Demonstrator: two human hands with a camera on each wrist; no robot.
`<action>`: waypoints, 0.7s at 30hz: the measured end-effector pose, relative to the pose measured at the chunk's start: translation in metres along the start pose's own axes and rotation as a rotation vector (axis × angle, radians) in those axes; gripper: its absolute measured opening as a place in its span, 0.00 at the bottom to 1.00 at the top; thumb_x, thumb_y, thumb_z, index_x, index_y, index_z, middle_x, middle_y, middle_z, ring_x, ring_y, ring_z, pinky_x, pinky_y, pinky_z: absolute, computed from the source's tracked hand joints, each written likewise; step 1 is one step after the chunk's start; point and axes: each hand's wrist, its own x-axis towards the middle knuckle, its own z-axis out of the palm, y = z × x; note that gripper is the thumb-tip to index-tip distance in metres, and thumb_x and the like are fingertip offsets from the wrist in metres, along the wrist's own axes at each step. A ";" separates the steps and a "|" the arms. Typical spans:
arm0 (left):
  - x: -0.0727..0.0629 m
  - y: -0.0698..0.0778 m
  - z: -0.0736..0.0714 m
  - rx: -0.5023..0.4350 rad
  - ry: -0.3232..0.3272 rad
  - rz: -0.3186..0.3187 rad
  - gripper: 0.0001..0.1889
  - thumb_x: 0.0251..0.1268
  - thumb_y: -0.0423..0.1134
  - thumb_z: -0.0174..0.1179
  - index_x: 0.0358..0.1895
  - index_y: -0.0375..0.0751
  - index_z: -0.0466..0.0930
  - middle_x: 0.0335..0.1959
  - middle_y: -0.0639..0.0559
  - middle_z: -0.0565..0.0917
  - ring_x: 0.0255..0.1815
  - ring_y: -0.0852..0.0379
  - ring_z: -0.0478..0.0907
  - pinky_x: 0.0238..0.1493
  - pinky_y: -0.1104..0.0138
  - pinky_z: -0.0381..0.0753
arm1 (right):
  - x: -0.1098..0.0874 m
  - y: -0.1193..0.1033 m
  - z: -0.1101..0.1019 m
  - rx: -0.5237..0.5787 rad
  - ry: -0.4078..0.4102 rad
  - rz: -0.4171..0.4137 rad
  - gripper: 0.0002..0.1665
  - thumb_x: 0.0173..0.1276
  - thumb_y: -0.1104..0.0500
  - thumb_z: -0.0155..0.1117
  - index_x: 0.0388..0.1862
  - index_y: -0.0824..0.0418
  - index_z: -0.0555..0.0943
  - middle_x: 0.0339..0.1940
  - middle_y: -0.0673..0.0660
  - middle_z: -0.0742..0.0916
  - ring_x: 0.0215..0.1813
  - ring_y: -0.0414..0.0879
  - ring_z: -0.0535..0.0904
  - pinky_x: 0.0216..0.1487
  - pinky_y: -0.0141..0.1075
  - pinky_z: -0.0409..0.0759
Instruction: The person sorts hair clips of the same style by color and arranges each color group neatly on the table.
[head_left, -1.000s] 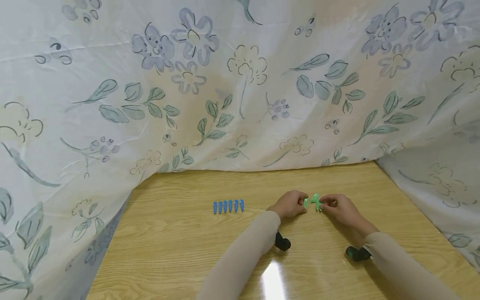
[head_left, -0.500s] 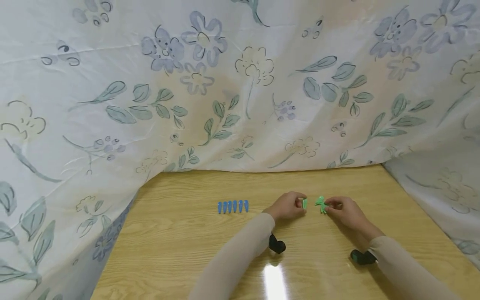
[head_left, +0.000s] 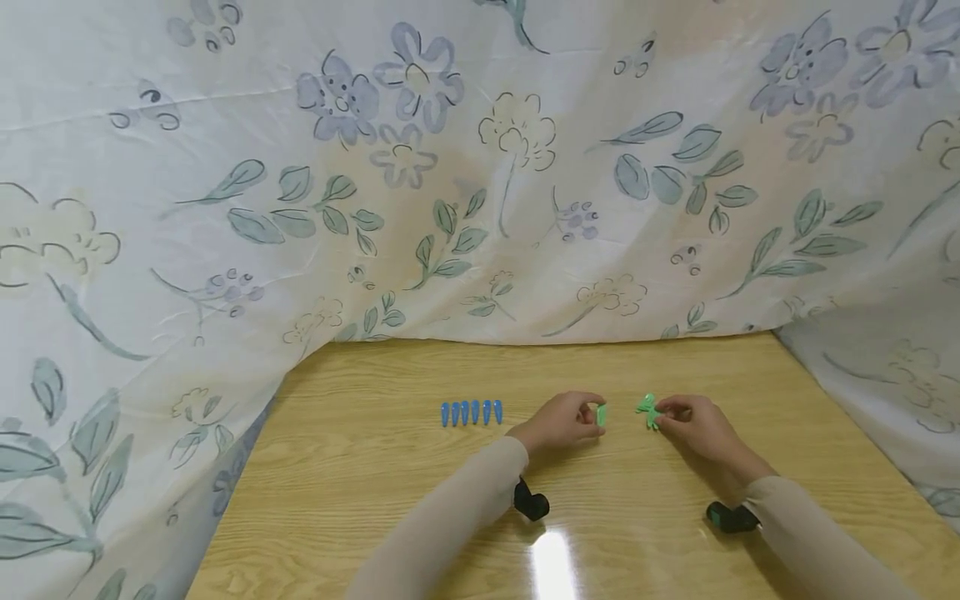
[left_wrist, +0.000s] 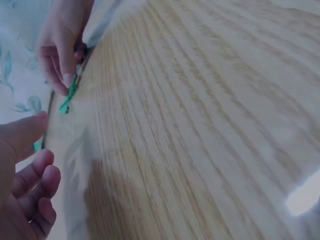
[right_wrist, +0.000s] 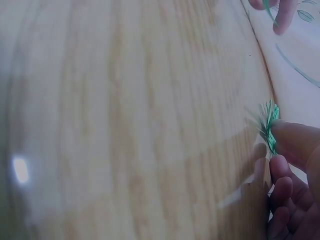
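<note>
My left hand (head_left: 561, 420) pinches a single slim green hair clip (head_left: 602, 416) between thumb and finger, held on end. Only a sliver of that clip (left_wrist: 37, 145) shows past the thumb in the left wrist view. To its right, a small loose cluster of green hair clips (head_left: 648, 408) sits on the wooden table. My right hand (head_left: 697, 427) has thumb and fingertip on the cluster's right side, pinching it. Seen from the right wrist, the bunched clips (right_wrist: 270, 126) fan out at the fingertips, partly covered by the thumb.
Several blue teardrop-shaped hair clips (head_left: 472, 412) lie in a neat upright row left of my left hand. The wooden table (head_left: 360, 492) ends at a floral cloth (head_left: 450, 250) behind and at both sides. Light glares (head_left: 552, 567) off the near surface.
My left hand has drawn left, away from the green cluster, carrying its single clip. The right hand stays at the cluster. The head view has turned slightly left.
</note>
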 end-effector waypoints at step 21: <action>-0.063 -0.026 -0.024 -0.021 0.010 0.035 0.28 0.71 0.45 0.64 0.71 0.45 0.72 0.38 0.59 0.79 0.29 0.68 0.74 0.32 0.74 0.75 | -0.001 -0.001 0.002 -0.008 0.015 0.010 0.16 0.69 0.55 0.71 0.48 0.65 0.85 0.33 0.53 0.85 0.35 0.38 0.77 0.36 0.30 0.75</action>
